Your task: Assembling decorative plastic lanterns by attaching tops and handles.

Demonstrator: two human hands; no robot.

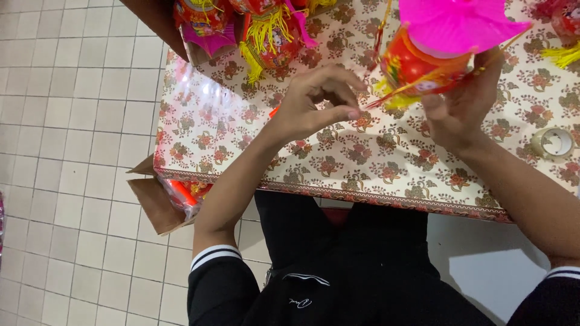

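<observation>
A red paper lantern (417, 63) with a bright pink scalloped top and yellow tassels is held above the table. My right hand (462, 102) grips it from below and behind, fingers wrapped on its side. My left hand (320, 99) is curled just to the lantern's left, thumb and forefinger pinching the end of a thin red and gold strip (399, 93) that runs to the lantern's base.
The table (362, 163) wears a glossy floral cloth. More red and pink lanterns (241, 24) lie at its far edge. A roll of clear tape (553, 142) sits at right. An open cardboard box (160, 202) with red items stands on the tiled floor at left.
</observation>
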